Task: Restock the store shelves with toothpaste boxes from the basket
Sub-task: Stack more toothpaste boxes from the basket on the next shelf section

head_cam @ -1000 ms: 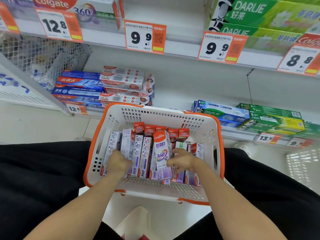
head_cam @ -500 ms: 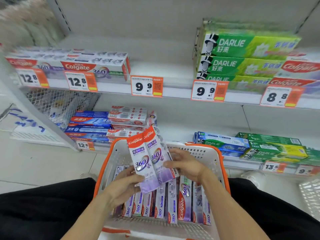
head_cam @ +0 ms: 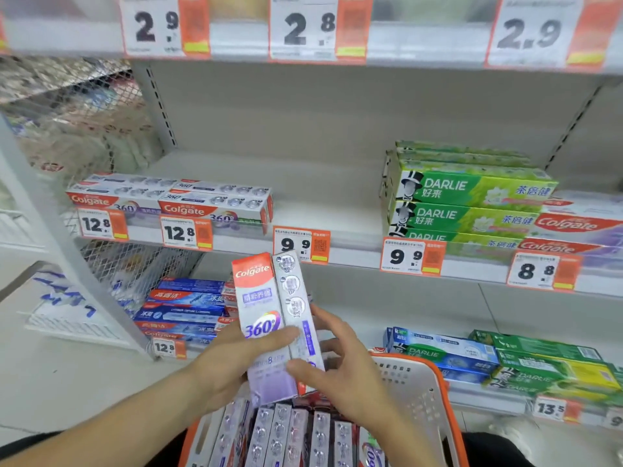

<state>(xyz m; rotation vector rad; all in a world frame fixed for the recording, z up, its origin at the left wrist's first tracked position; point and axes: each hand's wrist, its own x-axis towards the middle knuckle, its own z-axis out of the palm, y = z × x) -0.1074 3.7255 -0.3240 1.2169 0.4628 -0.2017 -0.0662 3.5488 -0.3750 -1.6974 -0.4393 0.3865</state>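
Observation:
Upright above the basket are two purple-and-white Colgate 360 toothpaste boxes (head_cam: 266,308), pressed side by side. My left hand (head_cam: 236,362) grips them from the left with the thumb across the front. My right hand (head_cam: 340,369) holds their right side and lower end. The white basket with an orange rim (head_cam: 424,396) sits on my lap, with several more of these boxes (head_cam: 290,436) standing in it. On the middle shelf (head_cam: 320,203), matching Colgate 360 boxes (head_cam: 188,200) lie at the left above 12.8 price tags.
Green Darlie boxes (head_cam: 465,200) are stacked on the middle shelf's right, with Colgate boxes (head_cam: 580,227) beside them. The lower shelf holds blue boxes (head_cam: 185,308) at left and blue and green boxes (head_cam: 499,362) at right. A wire mesh divider (head_cam: 128,264) stands left.
Both hands have lifted two boxes out of the basket and raised them toward the middle shelf. My view has tilted upward, showing more of the shelves.

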